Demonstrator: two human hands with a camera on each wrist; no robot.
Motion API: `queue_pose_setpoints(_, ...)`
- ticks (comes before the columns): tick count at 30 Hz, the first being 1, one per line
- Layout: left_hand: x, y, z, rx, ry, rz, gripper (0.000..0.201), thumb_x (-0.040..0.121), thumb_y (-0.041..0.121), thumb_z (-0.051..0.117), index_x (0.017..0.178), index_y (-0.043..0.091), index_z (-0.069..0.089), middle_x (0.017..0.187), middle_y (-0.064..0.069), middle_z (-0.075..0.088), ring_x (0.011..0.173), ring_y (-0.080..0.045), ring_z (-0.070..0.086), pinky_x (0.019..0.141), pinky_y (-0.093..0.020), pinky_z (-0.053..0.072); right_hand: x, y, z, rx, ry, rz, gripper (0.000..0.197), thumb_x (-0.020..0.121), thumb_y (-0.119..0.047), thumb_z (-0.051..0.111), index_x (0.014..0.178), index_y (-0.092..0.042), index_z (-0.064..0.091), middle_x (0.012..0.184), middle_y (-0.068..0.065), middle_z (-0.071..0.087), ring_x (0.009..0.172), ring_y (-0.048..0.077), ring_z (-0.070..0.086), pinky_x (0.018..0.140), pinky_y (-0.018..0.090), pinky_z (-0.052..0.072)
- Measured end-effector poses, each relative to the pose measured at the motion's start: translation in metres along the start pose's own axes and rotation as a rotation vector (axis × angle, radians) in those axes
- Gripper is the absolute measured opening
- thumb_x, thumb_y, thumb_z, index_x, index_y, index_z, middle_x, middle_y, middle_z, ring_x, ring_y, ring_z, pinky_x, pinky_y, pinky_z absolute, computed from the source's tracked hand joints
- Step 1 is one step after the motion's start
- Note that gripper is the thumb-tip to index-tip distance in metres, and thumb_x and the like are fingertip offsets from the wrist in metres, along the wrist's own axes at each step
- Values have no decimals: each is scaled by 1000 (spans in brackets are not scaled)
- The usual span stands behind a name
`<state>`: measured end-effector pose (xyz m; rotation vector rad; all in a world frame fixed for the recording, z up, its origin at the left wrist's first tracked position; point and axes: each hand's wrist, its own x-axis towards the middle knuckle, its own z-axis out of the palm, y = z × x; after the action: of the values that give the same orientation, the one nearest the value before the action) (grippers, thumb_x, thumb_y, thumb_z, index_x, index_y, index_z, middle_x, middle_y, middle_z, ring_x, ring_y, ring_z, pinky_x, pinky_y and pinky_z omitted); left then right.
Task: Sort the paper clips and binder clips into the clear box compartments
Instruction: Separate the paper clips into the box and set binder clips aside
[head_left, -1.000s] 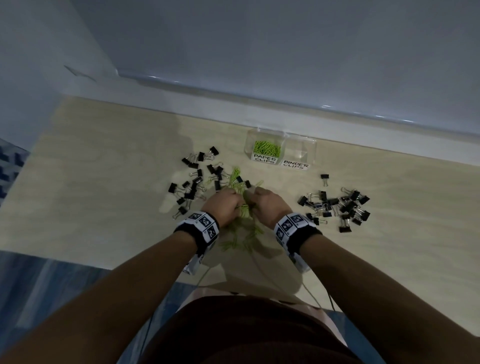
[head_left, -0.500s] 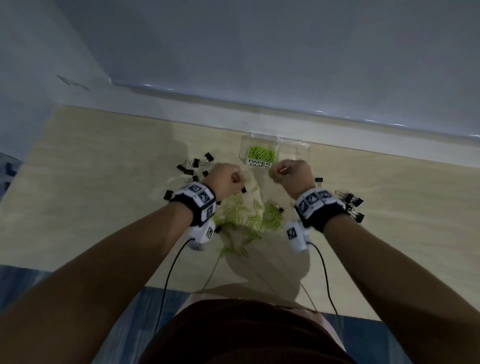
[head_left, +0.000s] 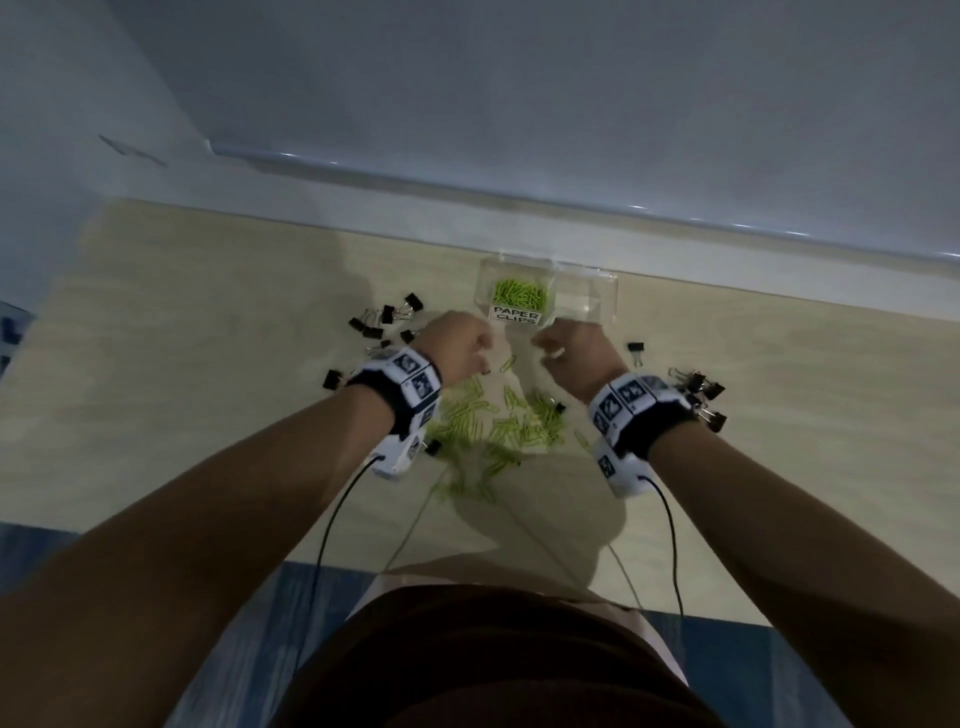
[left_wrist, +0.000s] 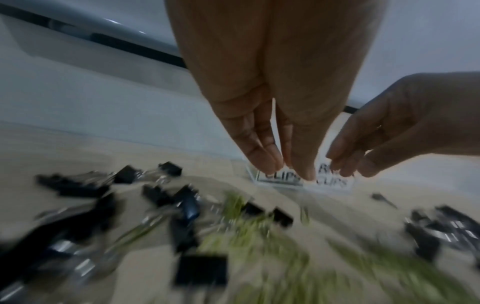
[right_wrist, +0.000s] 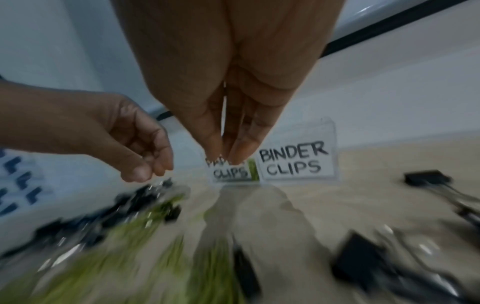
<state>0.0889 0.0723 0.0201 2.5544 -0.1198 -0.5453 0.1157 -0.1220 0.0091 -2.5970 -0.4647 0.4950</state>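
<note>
The clear box stands at the table's back edge. Its left compartment, labelled PAPER CLIPS, holds green paper clips; the right one, labelled BINDER CLIPS, looks empty. More green paper clips lie scattered below my wrists. My left hand hovers just in front and left of the box, fingertips bunched in a pinch. My right hand hovers in front of the box, fingertips pinched together. Blur hides the thin clips in both pinches.
Black binder clips lie in one group left of my left hand and another by my right wrist. A single binder clip sits right of the box. A white ledge and a wall run behind the box.
Both hands lifted off the green paper clip pile and moved forward to the front of the clear box, fingers staying closed.
</note>
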Motion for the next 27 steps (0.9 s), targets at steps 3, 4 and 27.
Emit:
queue_pose_setpoints(3,-28,-17,26,135,-161,-16,38,77,20,73,113,16,60,119,-4,55,106,-20,54,89,-32,45,-30,4,19,-152,-231,-98,41,79,-20,66,120,-19,58,120,5,56,109,25,55,94,35,46)
queue_pose_setpoints(4,-36,-21,34,171,-181,-11,46,75,22,75,117,17,56,123,-2,49,110,-20,50,91,-33,43,-36,3,24,-224,-281,-146,51,77,-26,69,126,-21,53,123,5,52,111,26,51,94,35,44)
queue_pose_setpoints(27,-21,-10,52,-162,12,-40,17,80,7,67,97,10,66,91,-5,68,84,-20,64,79,-29,53,-38,-2,47,256,-79,176,16,77,-2,66,78,-16,74,80,-1,68,73,13,61,75,20,48)
